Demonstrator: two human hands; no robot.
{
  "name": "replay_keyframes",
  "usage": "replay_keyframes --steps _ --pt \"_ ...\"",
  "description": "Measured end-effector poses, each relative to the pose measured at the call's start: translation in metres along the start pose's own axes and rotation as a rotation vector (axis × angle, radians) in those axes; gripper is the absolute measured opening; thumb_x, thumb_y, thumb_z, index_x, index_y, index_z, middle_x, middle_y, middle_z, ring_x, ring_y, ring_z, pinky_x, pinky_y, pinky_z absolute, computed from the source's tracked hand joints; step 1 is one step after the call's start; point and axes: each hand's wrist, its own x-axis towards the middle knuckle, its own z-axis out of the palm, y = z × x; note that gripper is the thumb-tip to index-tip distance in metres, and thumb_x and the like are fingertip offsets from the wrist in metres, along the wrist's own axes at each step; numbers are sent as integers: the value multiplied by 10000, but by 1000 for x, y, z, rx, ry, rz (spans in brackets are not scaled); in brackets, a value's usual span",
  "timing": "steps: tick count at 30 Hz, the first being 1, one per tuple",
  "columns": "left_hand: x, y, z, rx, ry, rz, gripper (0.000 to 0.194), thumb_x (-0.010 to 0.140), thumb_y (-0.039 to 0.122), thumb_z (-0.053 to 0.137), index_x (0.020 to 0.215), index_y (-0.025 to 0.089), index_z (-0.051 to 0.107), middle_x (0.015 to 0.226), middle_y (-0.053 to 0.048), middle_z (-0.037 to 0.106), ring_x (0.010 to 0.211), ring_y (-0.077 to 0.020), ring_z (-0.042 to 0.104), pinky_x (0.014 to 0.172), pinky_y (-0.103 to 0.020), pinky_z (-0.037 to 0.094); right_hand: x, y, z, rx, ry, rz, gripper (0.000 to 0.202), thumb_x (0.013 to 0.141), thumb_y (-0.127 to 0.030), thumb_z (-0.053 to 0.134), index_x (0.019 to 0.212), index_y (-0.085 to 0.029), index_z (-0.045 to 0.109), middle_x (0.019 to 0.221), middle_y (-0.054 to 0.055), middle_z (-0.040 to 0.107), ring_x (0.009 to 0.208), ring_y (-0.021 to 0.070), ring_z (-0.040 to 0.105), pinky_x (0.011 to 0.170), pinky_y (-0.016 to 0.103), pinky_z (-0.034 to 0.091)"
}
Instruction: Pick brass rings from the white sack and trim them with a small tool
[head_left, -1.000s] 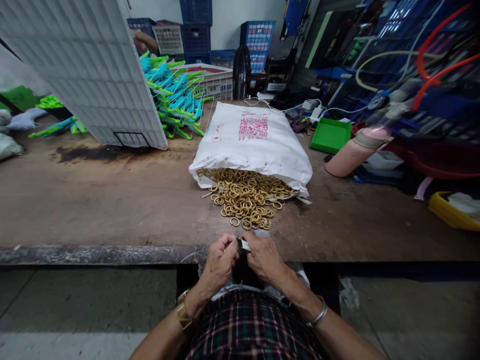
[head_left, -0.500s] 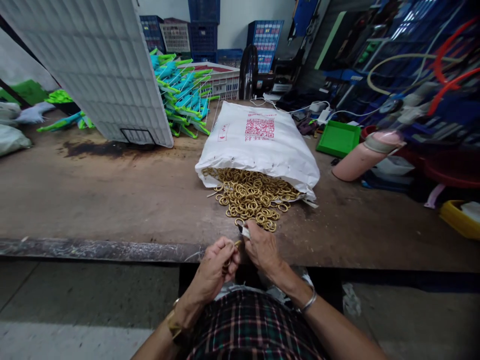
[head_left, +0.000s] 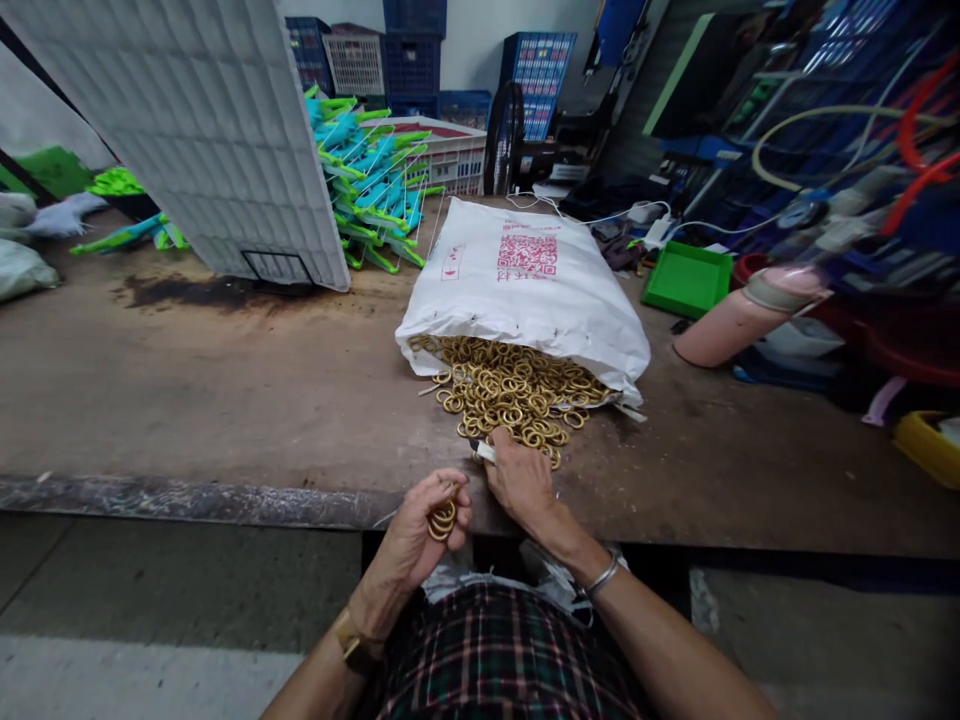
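Several brass-coloured rings (head_left: 442, 520) rest in the curled fingers of my left hand (head_left: 420, 525), just off the table's front edge. My right hand (head_left: 523, 482) is closed around a small white tool with a black tip (head_left: 484, 450); its exact kind I cannot make out. The fingertips of that hand are at the near edge of a heap of brass-coloured rings (head_left: 517, 395), partly hiding the nearest ones. The heap spills from the open mouth of a white woven sack (head_left: 517, 290) lying on its side.
The brown worktable (head_left: 225, 400) has a worn front edge. On the left stand a white ribbed panel (head_left: 225, 150) and a stack of green and blue plastic parts (head_left: 371, 190). A green tray (head_left: 688, 278) and a pink bottle (head_left: 739, 320) sit to the right.
My left hand has turned and loosened a little, so the rings in it show more plainly. My right hand, with the white tool, has come against the heap's near edge.
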Motion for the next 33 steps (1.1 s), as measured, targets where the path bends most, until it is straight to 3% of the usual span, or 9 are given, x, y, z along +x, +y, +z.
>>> replay_keyframes --steps 5,17,24,33 --pt "4 1 -1 -49 18 19 195 695 251 656 670 127 507 721 -29 557 615 -105 536 394 -148 337 0 2 0 29 2 -8 149 798 -218 455 943 -189 473 748 55 654 688 218 633 557 254 320" --pt "16 2 8 95 72 57 271 648 306 704 722 138 504 681 -1 538 561 -79 506 386 -141 332 -3 20 8 255 106 -55 181 771 -160 436 916 -189 540 708 35 639 639 162 584 561 241 284" --pt "20 -7 17 312 174 139 399 656 389 672 934 171 486 580 57 468 465 -61 425 361 -133 290 -9 28 5 662 180 -102 159 797 -221 374 841 -176 520 711 31 587 639 149 536 609 235 354" --pt "31 -14 20 646 185 209 419 752 455 550 1041 158 490 548 68 438 384 -39 318 346 -141 242 -14 27 1 1190 48 -7 189 786 -340 425 686 -189 480 533 -51 439 513 98 396 507 203 327"
